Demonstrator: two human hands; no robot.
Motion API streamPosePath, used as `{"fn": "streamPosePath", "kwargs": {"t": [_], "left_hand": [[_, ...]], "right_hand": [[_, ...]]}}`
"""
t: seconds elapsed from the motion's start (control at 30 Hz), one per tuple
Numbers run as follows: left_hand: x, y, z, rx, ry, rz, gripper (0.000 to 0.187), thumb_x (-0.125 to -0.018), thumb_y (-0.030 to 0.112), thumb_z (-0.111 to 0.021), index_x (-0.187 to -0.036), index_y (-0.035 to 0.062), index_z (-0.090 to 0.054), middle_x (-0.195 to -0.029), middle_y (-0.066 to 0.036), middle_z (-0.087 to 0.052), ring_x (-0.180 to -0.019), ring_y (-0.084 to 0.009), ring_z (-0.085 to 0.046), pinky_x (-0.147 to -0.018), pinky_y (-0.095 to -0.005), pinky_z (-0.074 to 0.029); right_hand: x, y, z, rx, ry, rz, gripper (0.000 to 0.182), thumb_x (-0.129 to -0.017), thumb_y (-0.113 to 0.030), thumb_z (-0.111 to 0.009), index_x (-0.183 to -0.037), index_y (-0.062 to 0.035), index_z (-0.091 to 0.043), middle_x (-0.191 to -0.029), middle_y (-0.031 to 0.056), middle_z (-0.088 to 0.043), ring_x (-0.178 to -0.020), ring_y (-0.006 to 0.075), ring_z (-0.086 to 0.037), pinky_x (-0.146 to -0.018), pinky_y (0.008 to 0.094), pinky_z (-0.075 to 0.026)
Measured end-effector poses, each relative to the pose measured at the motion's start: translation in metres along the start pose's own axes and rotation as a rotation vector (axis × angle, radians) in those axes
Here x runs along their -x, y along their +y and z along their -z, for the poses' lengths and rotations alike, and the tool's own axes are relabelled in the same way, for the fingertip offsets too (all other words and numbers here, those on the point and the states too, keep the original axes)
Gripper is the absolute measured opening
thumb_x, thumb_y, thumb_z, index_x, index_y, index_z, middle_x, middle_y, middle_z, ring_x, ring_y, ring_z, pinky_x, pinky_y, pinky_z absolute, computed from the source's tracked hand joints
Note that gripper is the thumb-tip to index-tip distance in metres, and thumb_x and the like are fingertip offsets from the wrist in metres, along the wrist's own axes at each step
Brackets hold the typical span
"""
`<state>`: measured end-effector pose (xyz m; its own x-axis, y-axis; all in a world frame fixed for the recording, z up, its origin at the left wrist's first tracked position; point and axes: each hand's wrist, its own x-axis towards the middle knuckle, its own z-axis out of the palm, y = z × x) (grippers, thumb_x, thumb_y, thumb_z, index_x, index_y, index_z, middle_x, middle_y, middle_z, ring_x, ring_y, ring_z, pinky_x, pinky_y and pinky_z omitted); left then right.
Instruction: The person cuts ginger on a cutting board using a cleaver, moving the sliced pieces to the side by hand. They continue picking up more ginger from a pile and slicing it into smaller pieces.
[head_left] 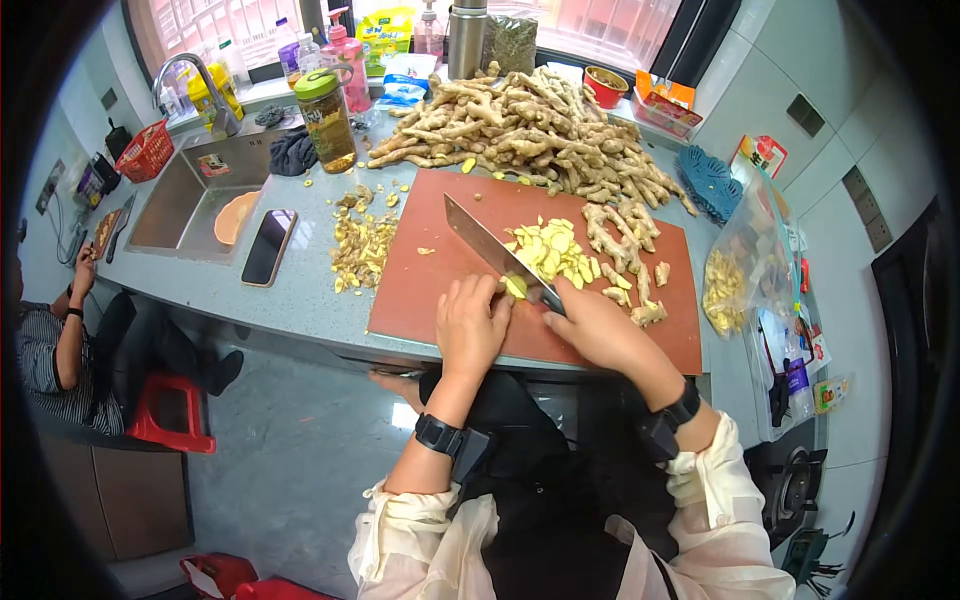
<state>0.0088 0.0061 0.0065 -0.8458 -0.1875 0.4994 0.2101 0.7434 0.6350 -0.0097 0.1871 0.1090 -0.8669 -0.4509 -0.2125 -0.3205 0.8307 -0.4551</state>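
A: Hand poses?

B: On my feed, left hand [470, 322] is palm down over the near edge of the cutting board [412, 285], around mid-width, fingers bent and bunched. Right hand [598, 328] is just right of it, also over the board's near edge, forearm angled in from the lower right.

A: Grips?

B: Right is clenched around the handle of the knife [492, 243]; I see the blade slanting across the board toward its far-left part. Left has thumb and fingers closed on a ginger piece [515, 287].

A: Where's that piece vs the grip?

B: At the left thumb and fingertips, beside the blade near the handle, in the near-middle of the board. Can't tell if the edge touches it.

A: Rest of the ginger?

B: I've got ginger slices [558, 250] heaped mid-board, right of the blade. Ginger roots [612, 240] on the board's right part. Big ginger pile [535, 125] beyond its far edge. Ginger scraps [362, 245] on the counter [310, 300], left of the board.
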Motion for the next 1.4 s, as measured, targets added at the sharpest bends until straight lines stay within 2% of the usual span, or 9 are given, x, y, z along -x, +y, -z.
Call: {"fn": "streamPosePath", "kwargs": {"t": [0.27,0.43,0.63,0.77,0.87,0.93,0.97,1.2,1.4], "left_hand": [[0.002,-0.001,-0.001,-0.010,0.005,-0.011,0.017,-0.085,0.019,-0.079,-0.093,0.0090,-0.067,-0.092,-0.007,-0.065,-0.093,-0.0297,-0.062,-0.081,-0.0426,-0.045],[0.001,0.000,-0.001,0.002,0.019,-0.019,0.018,-0.085,0.019,-0.078,-0.093,0.0087,-0.066,-0.092,-0.007,-0.065,-0.093,-0.0297,-0.061,-0.081,-0.0428,-0.045],[0.002,-0.001,-0.001,-0.008,0.011,-0.016,0.019,-0.084,0.019,-0.079,-0.093,0.0086,-0.066,-0.093,-0.007,-0.066,-0.093,-0.0301,-0.062,-0.080,-0.0428,-0.046],[0.002,-0.002,-0.002,-0.030,0.018,-0.015,0.019,-0.084,0.018,-0.080,-0.093,0.0087,-0.066,-0.092,-0.007,-0.066,-0.092,-0.0301,-0.062,-0.080,-0.0428,-0.046],[0.002,-0.002,-0.002,0.018,0.032,-0.019,0.018,-0.084,0.018,-0.080,-0.093,0.0088,-0.067,-0.092,-0.007,-0.066,-0.091,-0.0299,-0.062,-0.080,-0.0427,-0.046],[0.003,-0.001,-0.002,0.006,0.039,-0.019,0.018,-0.084,0.018,-0.080,-0.094,0.0089,-0.068,-0.092,-0.006,-0.067,-0.092,-0.0295,-0.062,-0.080,-0.0427,-0.046],[0.003,-0.002,-0.002,0.007,0.039,-0.018,0.018,-0.084,0.018,-0.080,-0.094,0.0089,-0.068,-0.092,-0.006,-0.067,-0.092,-0.0295,-0.062,-0.080,-0.0427,-0.046],[0.003,-0.002,-0.003,0.003,0.040,-0.021,0.017,-0.084,0.018,-0.080,-0.094,0.0092,-0.069,-0.091,-0.006,-0.067,-0.090,-0.0290,-0.063,-0.080,-0.0426,-0.046],[0.002,-0.003,-0.003,0.005,0.044,-0.011,0.016,-0.084,0.018,-0.080,-0.094,0.0095,-0.070,-0.090,-0.006,-0.067,-0.089,-0.0286,-0.063,-0.080,-0.0423,-0.046]], "right_hand": [[0.027,0.018,0.006,0.016,0.009,0.101,0.034,-0.103,-0.026,-0.063,-0.115,0.0009,-0.047,-0.097,0.0303,-0.067,-0.094,0.0495,-0.065,-0.080,0.0537,-0.050],[0.055,0.021,0.011,-0.044,-0.094,-0.095,0.033,-0.102,-0.025,-0.063,-0.112,0.0025,-0.049,-0.104,0.0326,-0.067,-0.103,0.0515,-0.064,-0.087,0.0558,-0.050],[0.019,0.023,-0.005,-0.082,0.020,0.040,0.033,-0.102,-0.027,-0.061,-0.113,0.0028,-0.050,-0.105,0.0325,-0.067,-0.104,0.0506,-0.065,-0.088,0.0562,-0.050],[0.004,0.005,-0.006,-0.054,0.019,-0.009,0.033,-0.101,-0.025,-0.064,-0.114,0.0016,-0.050,-0.102,0.0316,-0.066,-0.100,0.0499,-0.064,-0.086,0.0532,-0.050],[0.015,0.027,-0.014,0.028,0.116,0.091,0.029,-0.101,-0.023,-0.064,-0.111,0.0009,-0.051,-0.094,0.0252,-0.067,-0.082,0.0424,-0.068,-0.074,0.0488,-0.054],[0.033,0.037,-0.006,-0.192,0.054,0.074,0.024,-0.101,-0.020,-0.063,-0.111,-0.0010,-0.053,-0.085,0.0146,-0.064,-0.062,0.0267,-0.064,-0.058,0.0399,-0.052],[0.043,0.033,0.001,-0.347,-0.016,-0.071,0.021,-0.101,-0.017,-0.064,-0.115,-0.0034,-0.056,-0.078,0.0056,-0.059,-0.053,0.0135,-0.056,-0.050,0.0317,-0.046],[0.060,0.034,0.013,-0.449,0.017,-0.068,0.025,-0.100,-0.018,-0.065,-0.120,-0.0056,-0.057,-0.075,0.0020,-0.057,-0.053,0.0129,-0.054,-0.051,0.0305,-0.045],[0.057,0.014,0.031,-0.328,-0.066,-0.095,0.028,-0.100,-0.021,-0.065,-0.117,-0.0024,-0.053,-0.089,0.0153,-0.063,-0.073,0.0281,-0.065,-0.066,0.0413,-0.052]]}}
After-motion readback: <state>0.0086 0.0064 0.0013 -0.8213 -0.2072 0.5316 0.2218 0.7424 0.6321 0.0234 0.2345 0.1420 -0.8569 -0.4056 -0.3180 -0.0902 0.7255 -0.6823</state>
